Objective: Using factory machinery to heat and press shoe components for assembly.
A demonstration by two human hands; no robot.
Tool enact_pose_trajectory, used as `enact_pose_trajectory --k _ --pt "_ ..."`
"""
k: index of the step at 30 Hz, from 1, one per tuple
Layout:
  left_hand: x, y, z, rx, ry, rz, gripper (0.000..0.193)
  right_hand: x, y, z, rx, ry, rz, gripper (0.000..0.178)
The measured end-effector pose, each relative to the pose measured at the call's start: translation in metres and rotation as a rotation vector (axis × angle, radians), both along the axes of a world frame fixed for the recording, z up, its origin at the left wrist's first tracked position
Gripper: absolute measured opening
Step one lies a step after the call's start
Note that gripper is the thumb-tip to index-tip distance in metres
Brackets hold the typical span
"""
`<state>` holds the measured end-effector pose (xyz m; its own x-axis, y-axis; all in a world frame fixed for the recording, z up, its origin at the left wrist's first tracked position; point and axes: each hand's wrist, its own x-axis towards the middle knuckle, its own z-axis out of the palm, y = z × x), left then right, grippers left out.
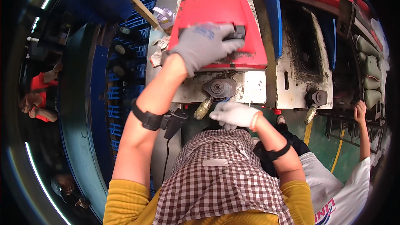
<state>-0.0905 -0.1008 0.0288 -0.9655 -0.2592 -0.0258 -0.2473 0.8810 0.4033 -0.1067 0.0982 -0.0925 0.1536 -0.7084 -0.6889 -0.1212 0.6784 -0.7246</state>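
My left hand [204, 43], in a grey work glove, reaches over the sloping red cover [212, 6] of a machine. Its fingers are closed round a black handle [239, 32] that lies across the cover; the palm hides most of this handle. Lower down, my right hand [235, 114] wears a white glove and hovers in front of my apron. Its fingers point left, loosely bent and a little blurred, with nothing visible in them. Beside its fingertips hangs a lever grip [203, 108] wrapped in yellowish tape, below a round dark metal hub [218, 87] on the machine's front.
A cup with a purple lid [163, 15] and some white gloves [157, 55] lie left of the cover. To the right stand a blue panel [271, 16] and a second machine with its own taped lever [310, 113]. A co-worker in a white shirt [333, 183] is close at right.
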Motion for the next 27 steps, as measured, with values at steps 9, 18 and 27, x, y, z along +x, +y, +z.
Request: enact_pose_trajectory --k 9,18,27 --pt "-0.043 -0.041 0.090 -0.631 0.861 -0.062 0.062 -0.059 -0.135 -0.031 -0.549 1.491 -0.540 0.080" --pt "0.105 -0.019 -0.069 0.288 0.892 0.279 0.060 -0.093 -0.151 -0.047 -0.709 0.751 -0.914 0.079" --pt "0.168 -0.017 -0.143 2.171 0.744 0.576 0.064 0.042 -0.101 -0.005 -0.821 0.227 -0.569 0.091"
